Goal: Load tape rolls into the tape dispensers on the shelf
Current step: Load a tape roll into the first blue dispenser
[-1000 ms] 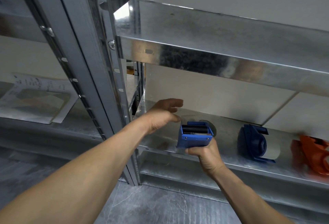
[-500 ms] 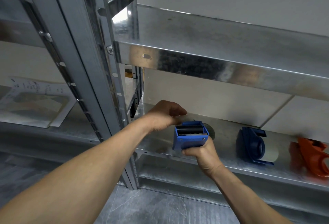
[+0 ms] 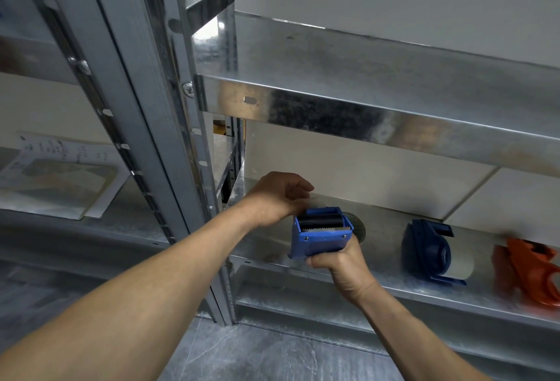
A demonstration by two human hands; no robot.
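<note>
The blue tape dispenser [image 3: 320, 238] stood nearly upright at the front edge of the lower shelf [image 3: 424, 294], near its left end. Its long axis ran up and down, tipped slightly away from the camera. The cutting end pointed up and the handle end pointed down into the right hand [image 3: 338, 262]. That hand's fingers were wrapped round the lower body, thumb on the near face, in a full closed grasp.

The dispenser was bright blue plastic with two small screws on its near face. A silver toothed blade [image 3: 321, 230] ran left to right across the top, with a black roller [image 3: 320, 221] just behind it. A grey roll [image 3: 360, 227] showed at its right rear, mostly hidden by the body.

The left hand [image 3: 274, 198] hovered at the dispenser's upper left corner with its fingers curled down behind the top edge. The fingertips were hidden, so I could not tell whether they held anything.

Farther right on the same shelf a dark blue dispenser [image 3: 427, 255] lay on its side with a pale tape roll [image 3: 463, 263] mounted in it. An orange dispenser [image 3: 528, 274], blurred, sat beyond that, apart from it. An upper shelf [image 3: 363, 117] hung above, and some papers [image 3: 60, 174] lay on the neighbouring rack to the left.
</note>
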